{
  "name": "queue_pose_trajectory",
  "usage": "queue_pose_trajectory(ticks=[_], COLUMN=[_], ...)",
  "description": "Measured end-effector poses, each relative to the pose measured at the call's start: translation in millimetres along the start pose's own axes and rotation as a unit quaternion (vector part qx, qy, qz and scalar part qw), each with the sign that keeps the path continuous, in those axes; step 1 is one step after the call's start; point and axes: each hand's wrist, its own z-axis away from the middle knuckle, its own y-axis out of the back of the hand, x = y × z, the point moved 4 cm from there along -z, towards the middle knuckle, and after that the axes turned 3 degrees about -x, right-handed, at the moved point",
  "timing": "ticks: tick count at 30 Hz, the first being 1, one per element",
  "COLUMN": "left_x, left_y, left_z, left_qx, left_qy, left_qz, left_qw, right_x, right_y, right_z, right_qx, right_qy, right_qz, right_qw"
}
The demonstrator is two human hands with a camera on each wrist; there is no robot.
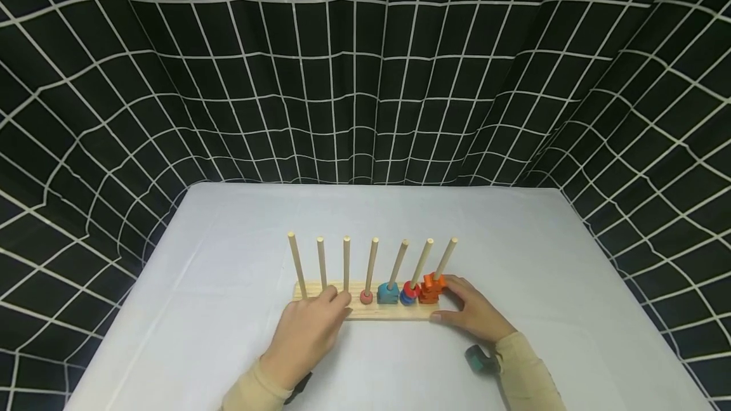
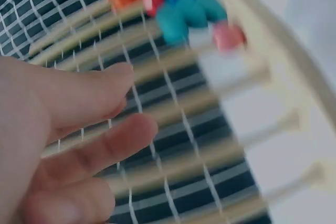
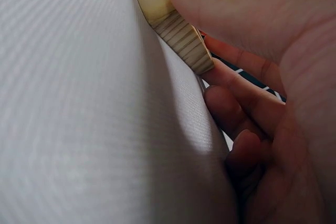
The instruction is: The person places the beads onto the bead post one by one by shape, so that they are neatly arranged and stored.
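A pale wooden peg board (image 1: 394,313) with several upright pegs lies on the table. My left hand (image 1: 305,333) is over its left part, beside the bare pegs; in the left wrist view its thumb and fingers are apart with nothing between them. With thumb in front and fingers behind, my right hand (image 1: 478,316) grips the board's right end (image 3: 181,40). Toward that end the pegs carry a pinkish-red bead (image 1: 366,297), teal pieces (image 1: 388,294), a red bead (image 1: 411,288) above blue ones (image 1: 408,299), and stacked orange pieces (image 1: 430,290).
A white cloth (image 1: 240,240) covers the table around the board. Black curtains (image 1: 365,81) with a white grid stand behind and at both sides. A dark wrist device (image 1: 481,359) sits by the right sleeve (image 1: 525,373).
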Motion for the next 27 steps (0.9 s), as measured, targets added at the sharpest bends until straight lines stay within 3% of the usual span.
queue_pose_trajectory(ticks=[2, 5, 11, 15, 21, 27], left_x=[-11.4, -27.7, -45.9, -49.6, -49.8, -46.8], left_y=[8.4, 12.6, 2.4, -9.2, -18.8, -6.1], left_z=[7.7, 21.8, 51.7, 65.5, 71.6, 57.9], left_qx=[-0.005, -0.037, -0.128, -0.161, -0.158, -0.119], left_qy=[0.022, 0.055, 0.094, 0.1, 0.082, 0.063], left_qz=[-0.005, -0.003, 0.015, 0.038, 0.054, 0.071], left_qw=[0.9997, 0.9978, 0.9872, 0.9811, 0.9826, 0.9884], right_x=[0, 0, 1, 1, -1, -1], right_y=[0, 0, 1, 2, 1, 1], right_z=[-0.1, -0.2, 1.0, 0.7, -0.9, -0.8], right_qx=[0.0, -0.001, -0.007, -0.005, 0.0, -0.001], right_qy=[-0.001, -0.002, -0.018, -0.018, 0.008, 0.014], right_qz=[0.0, -0.001, -0.003, -0.002, 0.003, 0.003], right_qw=[1.0, 1.0, 0.9998, 0.9998, 1.0, 0.9999])
